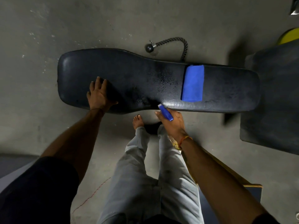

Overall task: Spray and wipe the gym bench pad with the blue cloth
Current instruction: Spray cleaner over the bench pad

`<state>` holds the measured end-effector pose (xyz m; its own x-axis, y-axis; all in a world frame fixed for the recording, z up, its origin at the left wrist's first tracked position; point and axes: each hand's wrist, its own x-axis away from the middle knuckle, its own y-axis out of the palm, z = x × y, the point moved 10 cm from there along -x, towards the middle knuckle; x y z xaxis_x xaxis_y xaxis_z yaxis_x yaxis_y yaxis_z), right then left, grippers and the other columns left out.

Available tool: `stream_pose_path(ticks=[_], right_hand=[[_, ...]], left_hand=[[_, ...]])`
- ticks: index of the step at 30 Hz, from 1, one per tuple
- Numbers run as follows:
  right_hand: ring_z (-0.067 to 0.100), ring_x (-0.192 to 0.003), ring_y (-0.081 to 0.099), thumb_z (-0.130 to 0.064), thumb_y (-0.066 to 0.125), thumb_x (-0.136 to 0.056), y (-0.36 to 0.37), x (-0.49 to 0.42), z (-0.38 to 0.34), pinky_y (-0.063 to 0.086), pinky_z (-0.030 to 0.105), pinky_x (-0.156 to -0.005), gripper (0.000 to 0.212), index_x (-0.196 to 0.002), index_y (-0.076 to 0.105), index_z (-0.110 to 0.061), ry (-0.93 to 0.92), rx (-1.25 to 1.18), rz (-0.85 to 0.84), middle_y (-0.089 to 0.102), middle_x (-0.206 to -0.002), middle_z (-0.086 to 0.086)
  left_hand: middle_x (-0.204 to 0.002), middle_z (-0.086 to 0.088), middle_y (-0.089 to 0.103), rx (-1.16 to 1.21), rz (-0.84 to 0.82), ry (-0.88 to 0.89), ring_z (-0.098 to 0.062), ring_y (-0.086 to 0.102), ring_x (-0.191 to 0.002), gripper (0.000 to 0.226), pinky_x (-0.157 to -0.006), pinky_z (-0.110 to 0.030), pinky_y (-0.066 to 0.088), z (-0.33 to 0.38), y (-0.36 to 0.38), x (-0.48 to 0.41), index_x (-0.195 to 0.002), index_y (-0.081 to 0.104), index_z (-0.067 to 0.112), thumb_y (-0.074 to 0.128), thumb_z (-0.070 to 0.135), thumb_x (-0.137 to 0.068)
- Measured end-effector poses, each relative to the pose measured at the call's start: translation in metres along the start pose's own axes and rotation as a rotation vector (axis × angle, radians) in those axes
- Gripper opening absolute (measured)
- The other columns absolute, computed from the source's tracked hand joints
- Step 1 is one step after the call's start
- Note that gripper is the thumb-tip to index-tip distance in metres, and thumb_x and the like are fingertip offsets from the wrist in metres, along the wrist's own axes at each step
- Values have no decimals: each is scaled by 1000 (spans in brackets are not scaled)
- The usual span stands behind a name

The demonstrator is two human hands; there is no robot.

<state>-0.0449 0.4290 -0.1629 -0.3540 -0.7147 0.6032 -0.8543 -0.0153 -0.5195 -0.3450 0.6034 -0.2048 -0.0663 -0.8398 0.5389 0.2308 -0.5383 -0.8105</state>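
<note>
A long black gym bench pad (129,70) lies across the floor in front of me, with wet droplets around its middle. A folded blue cloth (193,83) rests on the pad's right half, untouched. My left hand (98,94) presses flat on the pad's near left edge, fingers spread. My right hand (172,122) is closed on a spray bottle; its blue head (165,112) points at the pad's near edge, left of the cloth. The bottle's body is hidden by my hand.
A black rope handle with a ball end (169,44) lies on the concrete floor behind the pad. A dark padded block (275,97) stands at the right, with a yellow object (289,36) beyond it. My bare foot (138,121) is just below the pad.
</note>
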Motion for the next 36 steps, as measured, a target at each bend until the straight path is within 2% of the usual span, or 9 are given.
stream_pose_path(ticks=[3,8,13,15,20,24,29,33,36], right_hand=[[29,-95,72,-88,63,-76,-5,-12,1,57,55,-96,59,-94,72,-33,40,-120,42,75,-90,0],[28,-78,67,-41,76,-95,-20,-12,-26,49,13,-63,29,-86,69,-14,34,-233,95,70,-81,14],[29,-83,72,-66,70,-88,-4,-14,-25,61,48,-81,39,-84,68,-27,-33,-74,41,73,-82,3],[24,-91,72,-72,66,-88,11,-13,-24,58,50,-90,38,-89,69,-34,-77,34,-39,76,-92,-1],[-10,-70,52,-35,75,-96,53,4,-44,39,2,-73,11,-94,66,-29,-243,196,-259,55,-73,-24],[4,-74,60,-45,72,-97,79,11,-50,51,24,-78,15,-96,62,-34,-306,233,-359,64,-82,-13],[14,-73,62,-72,58,-85,88,11,-82,55,35,-75,39,-83,64,-33,-343,153,-312,63,-74,-11],[30,-78,65,-49,73,-94,102,11,-117,54,42,-78,40,-93,71,-9,-386,196,-322,70,-82,13],[33,-78,66,-45,74,-95,113,10,-137,56,46,-80,39,-91,70,-6,-412,185,-323,70,-82,17]], left_hand=[[-171,-7,-1,86,19,-123,-43,0,-155,119,-119,-70,19,-36,-5,1,-161,16,28,90,43,-69],[-171,-9,-1,211,48,-194,-43,0,-155,125,-124,-62,18,-70,2,4,-162,12,28,91,45,-67],[-170,-10,12,194,58,-157,-41,9,-155,114,-125,-56,21,-74,-5,4,-160,25,26,92,39,-68],[-168,-9,19,178,66,-136,-41,15,-152,109,-121,-59,29,-76,-13,3,-158,30,27,92,33,-68],[-164,-7,24,175,110,-145,-41,19,-150,103,-117,-60,36,-95,-21,5,-154,36,24,91,28,-67],[-159,-15,29,312,186,-301,-42,31,-145,110,-117,-55,39,-131,-13,13,-149,39,18,92,44,-56],[-161,-17,29,386,211,-345,-41,36,-144,107,-119,-50,38,-138,-12,22,-151,38,11,94,30,-62],[-165,-19,22,441,220,-398,-38,29,-150,108,-125,-41,27,-141,-12,29,-157,31,9,92,26,-69],[-167,-19,16,488,214,-423,-34,20,-154,108,-125,-35,20,-140,-11,31,-159,27,7,90,21,-72]])
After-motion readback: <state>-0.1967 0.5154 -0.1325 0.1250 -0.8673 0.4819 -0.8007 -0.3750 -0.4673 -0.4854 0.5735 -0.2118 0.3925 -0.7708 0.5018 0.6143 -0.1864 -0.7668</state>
